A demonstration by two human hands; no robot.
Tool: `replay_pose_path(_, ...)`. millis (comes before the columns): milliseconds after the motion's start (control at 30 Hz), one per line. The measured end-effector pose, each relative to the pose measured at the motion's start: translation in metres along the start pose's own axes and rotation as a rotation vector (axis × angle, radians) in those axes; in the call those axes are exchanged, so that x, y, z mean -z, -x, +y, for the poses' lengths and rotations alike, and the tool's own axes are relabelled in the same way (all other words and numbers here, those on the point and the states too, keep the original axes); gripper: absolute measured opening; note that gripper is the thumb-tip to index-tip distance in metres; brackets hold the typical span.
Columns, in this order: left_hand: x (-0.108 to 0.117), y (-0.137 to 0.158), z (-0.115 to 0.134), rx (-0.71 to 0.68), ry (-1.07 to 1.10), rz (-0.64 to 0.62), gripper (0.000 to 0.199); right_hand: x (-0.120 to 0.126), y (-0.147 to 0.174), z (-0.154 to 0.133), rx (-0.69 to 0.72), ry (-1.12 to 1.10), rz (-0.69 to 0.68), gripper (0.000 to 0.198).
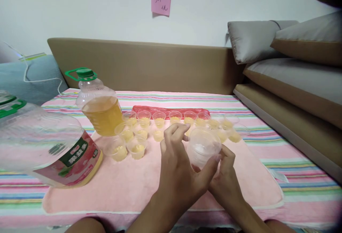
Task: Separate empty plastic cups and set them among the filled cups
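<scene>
1. Both hands are up in front, close together, over the pink towel (pixel 128 186).
2. The left hand (pixel 177 169) & right hand (pixel 226 179) hold 1 empty clear cup (pixel 202 149) between them. It looks tipped, w/ its open mouth facing up & toward the camera.
3. Left hand: thumb pressed on the cup's right side near the right hand, other fingers curled on the left rim. Right hand: cupped under & beside it, fingers bent, pinching the cup's lower edge.
4. Done so far, I think: many small cups (pixel 137 149) on the towel have yellow oil in them, approx. 15. They sit in rows near the red tray (pixel 171 111).
5. Left to do, I think: the held cup has no oil yet.
6. The oil bottle (pixel 100 110) w/ a green cap stands at the left, about half full. A 2nd big bottle (pixel 45 147) lies on its side, close to the camera, nearly empty.
</scene>
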State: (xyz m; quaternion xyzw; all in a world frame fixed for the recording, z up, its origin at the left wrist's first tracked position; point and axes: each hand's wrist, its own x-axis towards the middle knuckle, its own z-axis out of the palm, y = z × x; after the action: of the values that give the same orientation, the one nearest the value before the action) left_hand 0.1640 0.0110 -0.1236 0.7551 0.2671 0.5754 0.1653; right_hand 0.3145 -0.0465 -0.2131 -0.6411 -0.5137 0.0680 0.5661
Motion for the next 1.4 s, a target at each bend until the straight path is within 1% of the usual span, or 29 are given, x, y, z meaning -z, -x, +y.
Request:
replay_pose_path(200,0.005,-0.005,-0.001,-0.029,-0.046,0.011,0.08,0.0,0.001,0.0,-0.003,0.013,0.009,0.09)
replay_pose_path(333,0.006,-0.005,-0.002,-0.065,-0.026,0.03,0.083,0.001,0.0,0.0,0.02,0.021,0.006,0.087)
replay_pose_path(467,0.005,-0.004,-0.002,-0.052,-0.002,0.029,0.082,0.002,-0.001,0.001,0.057,0.047,0.022,0.082)
replay_pose_path(633,0.006,-0.006,0.0,-0.054,0.009,0.025,0.082,0.002,0.0,-0.001,0.036,0.072,0.024,0.084)
replay_pose_path(867,0.006,-0.006,0.002,-0.034,0.043,0.029,0.079,0.001,0.0,-0.003,0.055,0.089,0.029,0.079)
replay_pose_path(1000,0.009,-0.006,0.006,-0.06,0.063,0.066,0.078,0.002,-0.002,-0.004,0.039,0.1,0.004,0.078)
replay_pose_path(1100,0.02,-0.013,0.013,-0.053,0.066,0.1,0.078,0.002,-0.003,-0.003,0.081,0.12,0.011,0.075)
replay_pose_path(1167,0.033,-0.022,0.019,-0.027,0.045,0.138,0.078,0.002,-0.004,-0.001,0.105,0.133,0.008,0.077)
replay_pose_path(1267,0.054,-0.035,0.024,0.019,0.041,0.201,0.074,0.003,-0.008,0.0,0.089,0.124,-0.001,0.081)
replay_pose_path(1333,0.064,-0.039,0.02,0.061,0.077,0.206,0.074,0.008,-0.013,-0.001,0.088,0.098,0.029,0.083)
replay_pose_path(1400,0.068,-0.036,0.012,0.088,0.105,0.185,0.074,0.016,-0.021,0.0,0.097,0.062,0.082,0.087)
